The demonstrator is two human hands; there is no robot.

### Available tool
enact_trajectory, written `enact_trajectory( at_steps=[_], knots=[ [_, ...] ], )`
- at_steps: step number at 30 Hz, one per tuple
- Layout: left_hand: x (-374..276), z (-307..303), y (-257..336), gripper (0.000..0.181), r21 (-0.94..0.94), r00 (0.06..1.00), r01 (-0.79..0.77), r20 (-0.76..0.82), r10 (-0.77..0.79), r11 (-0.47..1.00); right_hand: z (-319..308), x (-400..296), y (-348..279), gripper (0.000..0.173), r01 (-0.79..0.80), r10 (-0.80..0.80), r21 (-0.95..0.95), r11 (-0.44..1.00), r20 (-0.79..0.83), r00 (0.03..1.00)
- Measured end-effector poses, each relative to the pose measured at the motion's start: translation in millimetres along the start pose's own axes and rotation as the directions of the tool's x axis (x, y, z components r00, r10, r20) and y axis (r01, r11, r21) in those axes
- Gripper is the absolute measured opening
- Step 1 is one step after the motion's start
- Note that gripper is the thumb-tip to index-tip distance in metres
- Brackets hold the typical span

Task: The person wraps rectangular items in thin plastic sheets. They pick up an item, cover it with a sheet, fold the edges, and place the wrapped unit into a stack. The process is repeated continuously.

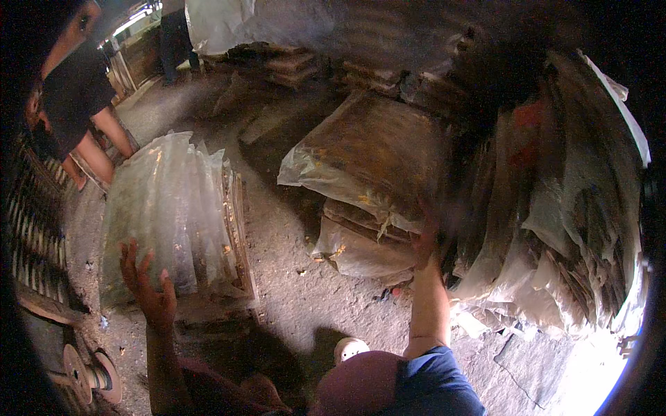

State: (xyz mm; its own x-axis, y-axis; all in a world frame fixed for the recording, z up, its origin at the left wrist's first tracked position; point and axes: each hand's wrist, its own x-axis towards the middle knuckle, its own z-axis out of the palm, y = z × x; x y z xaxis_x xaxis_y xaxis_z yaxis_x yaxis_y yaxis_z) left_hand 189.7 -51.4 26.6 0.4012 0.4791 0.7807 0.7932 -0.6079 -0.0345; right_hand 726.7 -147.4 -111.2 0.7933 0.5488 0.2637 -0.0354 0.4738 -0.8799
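My left hand (151, 291) is raised with its fingers apart in front of the near end of a row of clear plastic-wrapped bundles (166, 208) on the left, holding nothing. My right arm reaches forward, and my right hand (427, 236) lies in shadow at the right edge of a large plastic-wrapped bundle (369, 156); its fingers are too dark to make out. That bundle rests on another wrapped bundle (364, 249), and its plastic is tied near the front.
Plastic-covered sheets (562, 208) stand packed at the right. More stacks (291, 67) lie at the back. Two other people are at the upper left, one in dark shorts (78, 88). A spool (93, 377) and a slatted rack (36, 223) stand left on the rough floor.
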Motion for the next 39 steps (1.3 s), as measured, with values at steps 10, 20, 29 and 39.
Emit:
enact_trajectory(
  at_steps=[10, 20, 29, 39],
  knots=[
    [-7.9, 19.9, 1.5, 0.034, 0.009, 0.994, 0.031, 0.108, -0.032, 0.999, -52.9, 2.4, 55.9, 0.062, -0.317, 0.309, 0.022, 0.948, -0.289, 0.906],
    [-11.6, 9.3, -5.5, 0.03, 0.004, 0.992, 0.007, 0.128, -0.007, 1.0, -80.2, 6.7, 83.6, 0.068, -0.399, 0.295, -0.194, 0.896, -0.411, 0.862],
    [-11.1, -4.2, -12.3, 0.028, -0.027, 0.98, 0.05, 0.196, -0.044, 0.998, -95.0, -8.5, 76.4, 0.073, -0.484, 0.261, -0.434, 0.76, -0.477, 0.839],
    [-13.1, -19.3, -20.2, 0.027, -0.052, 0.984, 0.092, 0.155, -0.082, 0.994, 32.8, -11.0, 76.5, 0.078, -0.034, -0.125, -0.984, -0.175, -0.012, 0.992]
  ],
)
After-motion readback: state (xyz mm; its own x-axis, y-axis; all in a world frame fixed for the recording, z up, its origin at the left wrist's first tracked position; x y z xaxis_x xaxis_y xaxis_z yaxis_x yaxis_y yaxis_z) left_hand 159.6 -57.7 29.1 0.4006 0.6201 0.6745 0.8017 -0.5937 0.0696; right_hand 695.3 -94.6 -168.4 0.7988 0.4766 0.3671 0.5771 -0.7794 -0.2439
